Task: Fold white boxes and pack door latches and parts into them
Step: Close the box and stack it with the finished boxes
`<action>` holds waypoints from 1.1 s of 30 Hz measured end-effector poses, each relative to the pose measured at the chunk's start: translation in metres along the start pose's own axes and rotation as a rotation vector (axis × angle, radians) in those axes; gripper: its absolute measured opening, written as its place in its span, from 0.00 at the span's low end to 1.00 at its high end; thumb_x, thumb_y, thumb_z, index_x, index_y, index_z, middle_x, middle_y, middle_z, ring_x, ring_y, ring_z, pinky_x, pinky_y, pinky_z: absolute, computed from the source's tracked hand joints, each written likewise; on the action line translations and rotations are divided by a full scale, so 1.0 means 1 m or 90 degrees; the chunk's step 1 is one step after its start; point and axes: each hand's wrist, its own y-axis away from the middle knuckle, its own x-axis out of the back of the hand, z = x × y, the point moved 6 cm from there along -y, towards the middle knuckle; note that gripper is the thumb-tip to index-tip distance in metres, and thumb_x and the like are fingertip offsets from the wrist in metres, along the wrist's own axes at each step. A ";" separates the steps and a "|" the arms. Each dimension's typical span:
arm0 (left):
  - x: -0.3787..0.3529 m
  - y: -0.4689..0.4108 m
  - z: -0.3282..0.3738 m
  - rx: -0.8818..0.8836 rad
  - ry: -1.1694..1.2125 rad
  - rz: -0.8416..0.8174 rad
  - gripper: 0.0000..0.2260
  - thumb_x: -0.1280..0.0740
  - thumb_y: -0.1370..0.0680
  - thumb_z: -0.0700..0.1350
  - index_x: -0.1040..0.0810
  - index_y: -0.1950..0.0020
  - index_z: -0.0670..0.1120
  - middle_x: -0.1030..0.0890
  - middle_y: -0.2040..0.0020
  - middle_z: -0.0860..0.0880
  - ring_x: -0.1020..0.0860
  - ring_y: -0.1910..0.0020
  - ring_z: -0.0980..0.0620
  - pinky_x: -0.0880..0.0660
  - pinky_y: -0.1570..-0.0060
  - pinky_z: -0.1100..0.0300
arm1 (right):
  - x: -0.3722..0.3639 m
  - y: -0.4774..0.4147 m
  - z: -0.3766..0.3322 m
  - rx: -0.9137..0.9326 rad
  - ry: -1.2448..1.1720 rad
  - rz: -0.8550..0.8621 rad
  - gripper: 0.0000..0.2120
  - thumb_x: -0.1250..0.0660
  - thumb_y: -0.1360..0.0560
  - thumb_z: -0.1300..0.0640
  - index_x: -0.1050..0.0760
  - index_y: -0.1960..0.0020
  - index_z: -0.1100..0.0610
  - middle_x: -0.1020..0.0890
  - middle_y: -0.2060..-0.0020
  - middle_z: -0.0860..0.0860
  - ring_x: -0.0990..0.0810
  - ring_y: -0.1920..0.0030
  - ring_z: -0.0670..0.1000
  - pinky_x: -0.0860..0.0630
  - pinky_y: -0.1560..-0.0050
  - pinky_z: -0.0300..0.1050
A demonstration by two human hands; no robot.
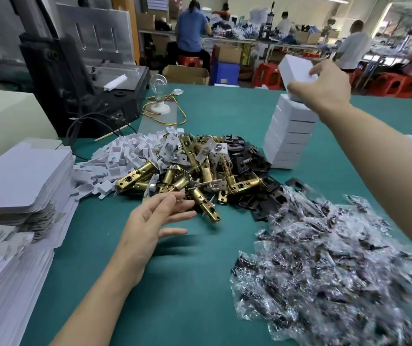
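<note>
The right hand (325,87) reaches out over the far right of the green table surface (200,290) and grips a small closed white cardboard box (296,68), thumb underneath and fingers curled over its upper edge. The box is tilted and sits right at the top of a tall stack of closed white boxes (288,138); whether it touches the topmost one cannot be told. The left hand (153,222) hovers palm down over the table in the middle foreground, fingers straight and spread, holding nothing. Its fingertips lie just beside the nearest piece of a heap of brass-coloured cylindrical door latches (195,173), and contact cannot be made out. To the left of that heap, touching it, lies a pile of small white plastic parts (122,156). To its right, between the latches and the box stack, lies a pile of flat black metal plates (250,158). A wide spread of clear plastic bags holding dark small parts (325,260) covers the near right of the table, blurred. Along the left edge stand stacks of flat unfolded white box blanks (20,186). Behind them at the far left is a black machine (75,83), with a glass light bulb on a white base (158,96) beside it, trailing coloured wires.
</note>
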 end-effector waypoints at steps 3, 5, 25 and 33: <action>0.000 0.001 -0.001 -0.002 -0.031 -0.005 0.18 0.35 0.20 0.57 0.17 0.38 0.48 0.12 0.43 0.48 0.13 0.44 0.47 0.15 0.56 0.55 | -0.004 -0.015 0.014 -0.031 0.069 -0.017 0.26 0.27 0.29 0.44 0.22 0.38 0.60 0.19 0.40 0.58 0.21 0.39 0.60 0.25 0.46 0.49; 0.000 0.002 -0.002 -0.005 -0.042 -0.009 0.17 0.35 0.20 0.56 0.17 0.39 0.49 0.12 0.43 0.48 0.13 0.44 0.47 0.15 0.55 0.55 | -0.009 -0.018 0.022 -0.042 0.101 -0.034 0.20 0.27 0.29 0.44 0.21 0.49 0.60 0.19 0.49 0.58 0.22 0.46 0.61 0.27 0.53 0.49; -0.007 0.003 -0.005 -0.004 -0.108 -0.047 0.15 0.32 0.21 0.54 0.17 0.39 0.49 0.12 0.44 0.51 0.13 0.43 0.52 0.16 0.54 0.58 | -0.033 -0.012 0.031 -0.061 0.128 0.007 0.35 0.23 0.28 0.47 0.35 0.30 0.60 0.31 0.32 0.62 0.28 0.33 0.66 0.27 0.33 0.62; -0.009 0.004 -0.003 -0.003 -0.118 -0.053 0.15 0.29 0.20 0.55 0.17 0.39 0.48 0.12 0.44 0.51 0.14 0.43 0.51 0.15 0.52 0.55 | -0.033 -0.007 0.025 -0.045 0.219 0.017 0.40 0.25 0.27 0.40 0.38 0.26 0.59 0.35 0.26 0.61 0.36 0.25 0.64 0.40 0.27 0.70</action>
